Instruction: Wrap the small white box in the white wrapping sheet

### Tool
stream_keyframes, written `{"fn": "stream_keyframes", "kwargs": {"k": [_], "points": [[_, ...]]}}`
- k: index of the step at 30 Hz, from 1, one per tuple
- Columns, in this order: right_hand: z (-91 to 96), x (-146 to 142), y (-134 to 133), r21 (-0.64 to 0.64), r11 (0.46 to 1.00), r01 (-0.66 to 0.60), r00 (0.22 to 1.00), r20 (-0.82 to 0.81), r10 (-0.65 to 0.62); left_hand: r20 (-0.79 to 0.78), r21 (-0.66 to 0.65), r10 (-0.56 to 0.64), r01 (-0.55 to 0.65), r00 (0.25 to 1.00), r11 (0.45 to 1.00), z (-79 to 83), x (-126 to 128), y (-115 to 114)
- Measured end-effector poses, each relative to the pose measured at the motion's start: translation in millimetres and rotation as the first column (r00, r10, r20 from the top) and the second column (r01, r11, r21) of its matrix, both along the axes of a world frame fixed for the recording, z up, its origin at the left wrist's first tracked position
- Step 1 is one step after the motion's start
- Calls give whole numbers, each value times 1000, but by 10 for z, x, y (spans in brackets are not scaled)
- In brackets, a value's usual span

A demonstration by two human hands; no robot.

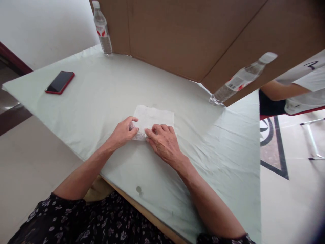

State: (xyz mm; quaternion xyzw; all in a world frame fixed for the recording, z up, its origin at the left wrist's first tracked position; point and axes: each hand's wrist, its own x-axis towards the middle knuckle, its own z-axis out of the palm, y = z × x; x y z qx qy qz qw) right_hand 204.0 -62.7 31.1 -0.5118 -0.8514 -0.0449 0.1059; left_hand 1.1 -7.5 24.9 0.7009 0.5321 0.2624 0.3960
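A thin white translucent sheet (158,116) lies on the table in front of me. Its near edge is a clear, crinkled strip (139,136) that looks like bubble wrap; whether this is folded over or a separate piece I cannot tell. My left hand (124,132) curls around the left end of the strip, thumb and forefinger on either side of it. On the right part of the near edge rests my right hand (164,140), fingers bent and pressed onto the sheet, hiding that corner. What lies under the right fingers is hidden.
A red-edged phone (60,82) lies at the table's left. Tall cardboard panels (172,34) stand across the back. One water bottle (103,30) stands at the back left, another bottle (241,81) at the right. Beyond the panel, a person's arm (284,89) shows.
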Motion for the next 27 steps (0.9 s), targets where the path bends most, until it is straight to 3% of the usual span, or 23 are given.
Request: {"fn": "stream_keyframes", "kwargs": {"k": [7, 10, 17, 20, 24, 27], "points": [[-106, -57, 2, 79, 997, 20, 1000, 21, -21, -260, 99, 181, -160, 949, 982, -32, -129, -3], [-117, -54, -1, 89, 996, 20, 1000, 14, -21, -270, 2, 191, -197, 944, 980, -2, -209, -13], [-115, -64, 5, 97, 995, 15, 1000, 14, -16, -41, -291, 219, -221, 975, 931, 22, -112, -30], [-127, -64, 7, 106, 994, 17, 1000, 11, -18, -43, -305, 194, -198, 980, 931, 55, -74, 26], [-142, -60, 13, 123, 992, 9, 1000, 16, -11, -51, -389, 57, -72, 997, 918, 97, -75, 139], [-140, -62, 18, 124, 992, 12, 1000, 20, -15, -61, -283, 29, -45, 998, 958, 125, -38, 169]]}}
